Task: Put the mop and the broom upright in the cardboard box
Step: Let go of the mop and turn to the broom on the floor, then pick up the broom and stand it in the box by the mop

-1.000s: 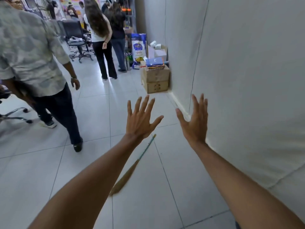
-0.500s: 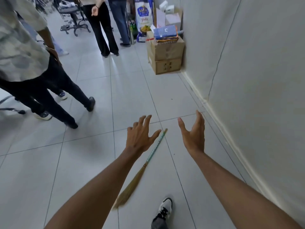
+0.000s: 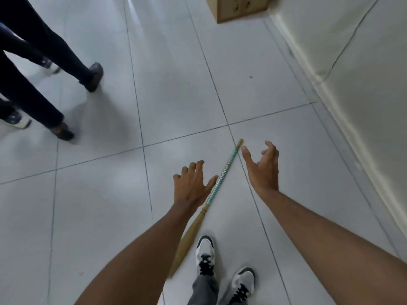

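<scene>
A straw broom (image 3: 217, 186) with a teal-and-white wrapped handle lies flat on the white tiled floor, handle pointing up and to the right, bristles toward my feet. My left hand (image 3: 192, 186) hovers just left of the handle, fingers spread, holding nothing. My right hand (image 3: 262, 167) hovers just right of the handle's tip, fingers curled and apart, empty. The bottom of a cardboard box (image 3: 240, 8) shows at the top edge against the wall. No mop is in view.
A white wall (image 3: 363, 73) with a skirting edge runs along the right. The dark-trousered legs and shoes of people (image 3: 44, 69) stand at the upper left. My own sneakers (image 3: 206, 252) are beside the broom's bristles.
The view has tilted down to the floor and moved closer to the broom. Both hands have lowered to either side of its handle. The people at the left have shifted farther away.
</scene>
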